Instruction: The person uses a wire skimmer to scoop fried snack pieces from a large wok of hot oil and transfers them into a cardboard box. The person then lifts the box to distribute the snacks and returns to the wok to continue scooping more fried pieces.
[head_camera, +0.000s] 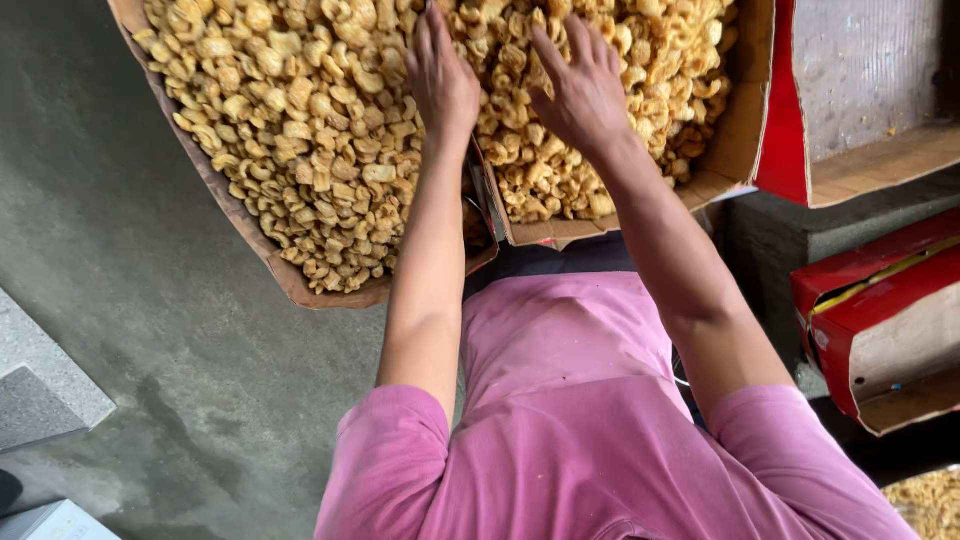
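Note:
Two brown cardboard boxes stand side by side, both heaped with golden-brown puffed fried snack pieces (300, 130). My left hand (440, 80) lies palm down on the pieces at the inner edge of the left box (250, 235), fingers stretched out. On the pieces in the right box (735, 140), my right hand (580, 90) rests palm down with its fingers spread. Neither hand visibly grips anything. My pink sleeves and shirt (570, 420) fill the bottom of the view.
Red-and-brown cardboard boxes (880, 320) lie at the right, one open box (860, 100) above them. Grey concrete floor (150, 300) spreads to the left, with a grey slab (40, 390) at the lower left. More snack pieces (930, 500) show at the bottom right.

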